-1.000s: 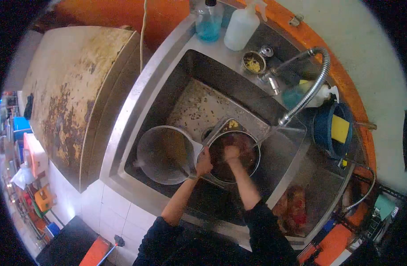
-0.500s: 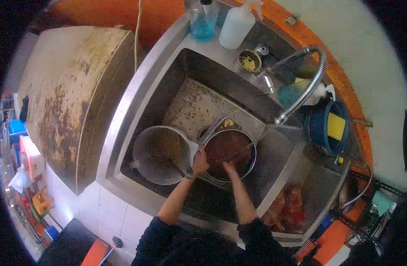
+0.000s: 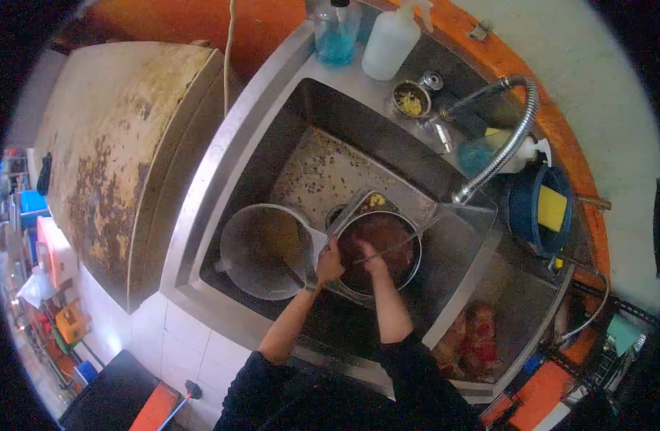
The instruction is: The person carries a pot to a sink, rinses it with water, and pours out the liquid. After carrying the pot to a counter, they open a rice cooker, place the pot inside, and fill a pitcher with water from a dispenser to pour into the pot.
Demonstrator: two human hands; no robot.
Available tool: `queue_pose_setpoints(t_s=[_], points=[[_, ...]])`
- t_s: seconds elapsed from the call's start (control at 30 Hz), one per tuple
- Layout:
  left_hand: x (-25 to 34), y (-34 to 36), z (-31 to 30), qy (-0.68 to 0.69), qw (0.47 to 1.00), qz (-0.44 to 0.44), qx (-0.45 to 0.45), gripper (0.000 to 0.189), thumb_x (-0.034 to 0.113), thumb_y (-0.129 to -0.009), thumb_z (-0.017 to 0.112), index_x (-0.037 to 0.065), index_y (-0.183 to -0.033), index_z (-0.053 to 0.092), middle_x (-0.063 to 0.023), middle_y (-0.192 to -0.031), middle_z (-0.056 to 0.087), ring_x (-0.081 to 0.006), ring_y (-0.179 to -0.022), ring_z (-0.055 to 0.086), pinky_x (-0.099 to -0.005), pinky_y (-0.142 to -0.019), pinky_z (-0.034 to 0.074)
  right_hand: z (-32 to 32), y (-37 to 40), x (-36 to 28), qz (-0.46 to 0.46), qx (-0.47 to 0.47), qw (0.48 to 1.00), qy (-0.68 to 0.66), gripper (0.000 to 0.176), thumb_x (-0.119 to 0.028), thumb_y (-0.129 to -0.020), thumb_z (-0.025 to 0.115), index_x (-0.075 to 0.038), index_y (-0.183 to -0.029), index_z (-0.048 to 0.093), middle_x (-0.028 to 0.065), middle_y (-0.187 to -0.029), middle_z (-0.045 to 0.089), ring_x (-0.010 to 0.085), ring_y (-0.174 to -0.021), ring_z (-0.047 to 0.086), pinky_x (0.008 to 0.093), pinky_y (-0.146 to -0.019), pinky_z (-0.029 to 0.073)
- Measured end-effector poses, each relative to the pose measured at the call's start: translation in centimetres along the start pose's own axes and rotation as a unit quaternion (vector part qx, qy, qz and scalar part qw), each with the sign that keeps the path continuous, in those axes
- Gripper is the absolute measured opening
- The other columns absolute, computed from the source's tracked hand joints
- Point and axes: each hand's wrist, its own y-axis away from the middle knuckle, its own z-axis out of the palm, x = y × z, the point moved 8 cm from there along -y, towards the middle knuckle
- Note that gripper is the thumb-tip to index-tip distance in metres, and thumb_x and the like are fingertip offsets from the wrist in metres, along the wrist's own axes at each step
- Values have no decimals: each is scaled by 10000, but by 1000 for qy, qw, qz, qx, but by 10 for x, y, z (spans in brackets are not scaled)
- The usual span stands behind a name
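Two bare hands meet in the sink (image 3: pixel 193 212): the left hand (image 3: pixel 330 264) is curled between the bucket (image 3: pixel 254 251) on its left and the pot (image 3: pixel 420 251) (its fingertips are hidden, so I cannot tell its grip), perhaps to steady one; the right hand (image 3: pixel 374 257) is partly open over the pot's reddish contents, nothing visible in it. The pot likely sits there to catch the thin stream from the tap (image 3: pixel 522 138). Farther off, a cup (image 3: pixel 396 108) and a white spray bottle (image 3: pixel 389 47) stand back, presumably clear of splashes
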Motion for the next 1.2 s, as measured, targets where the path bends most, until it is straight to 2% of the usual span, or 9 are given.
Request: queue_pose_setpoints(t_s=[0.17,0.37,0.5,0.67,0.8,0.9,0.97,1.1,1.2], points=[[-27,-9,29,0,996,73,43,736,55,-613,561,-30,-1220,153,-337,-869,469,-467,-777,502,-479,-645,411,-16,9,-43,-17,110,964,241,367,-258,-758,554,-22,-1037,523,94,-976,548,221,-879,511,343,-790,380],[-10,-2,14,-16,1000,8,-18,722,4,-644,518,-42,-1237,108,-357,-991,427,-483,-872,477,-487,-735,400,81,109,-193,-150,374,608,684,304,-260,-791,521,20,-897,570,134,-608,577,323,-588,559,385,-576,445],[-5,6,8,33,999,14,-4,713,-22,-645,489,5,-1250,112,-373,-1075,361,-502,-947,423,-509,-792,367,88,114,-192,-110,335,677,646,324,-257,-778,526,23,-940,544,177,-795,573,335,-781,548,421,-697,416],[-10,-5,13,4,999,42,11,740,-34,-627,491,-5,-1248,91,-370,-1106,340,-502,-987,388,-508,-802,362,125,108,-173,-181,286,473,813,627,-381,-741,505,-16,-1218,327,233,-1311,199,387,-1197,206,449,-953,232],[-20,-7,25,42,998,12,-34,770,-15,-616,520,-19,-1247,78,-374,-1113,328,-496,-986,392,-500,-803,366,92,82,-125,-104,236,514,818,643,-360,-733,504,-5,-1229,300,237,-1333,136,362,-1238,125,500,-968,159],[-25,-10,28,55,997,42,-19,797,7,-618,549,-19,-1251,65,-380,-1107,328,-499,-969,403,-497,-794,372,78,79,-110,-285,280,468,788,486,-327,-704,526,10,-1055,508,252,-1208,356,412,-1144,279,540,-932,208],[-17,-8,23,62,997,41,-25,812,20,-622,564,-18,-1254,56,-382,-1105,328,-499,-961,410,-494,-789,375,61,66,-89,-53,187,589,784,410,-305,-708,513,-13,-991,562,221,-1118,469,358,-1056,428,478,-903,298],[-14,-6,17,53,997,48,-2,829,50,-639,574,-42,-1257,29,-383,-1090,345,-496,-957,419,-485,-787,371,46,67,-53,17,87,478,874,263,-281,-667,531,-70,-805,605,89,-715,580,289,-599,534,485,-539,415],[-6,-2,11,19,999,28,-21,821,54,-643,567,-57,-1254,30,-383,-1066,369,-498,-956,418,-486,-791,365,71,90,-82,-256,206,459,826,289,-281,-656,532,-55,-823,599,92,-703,581,276,-553,531,473,-457,397]])
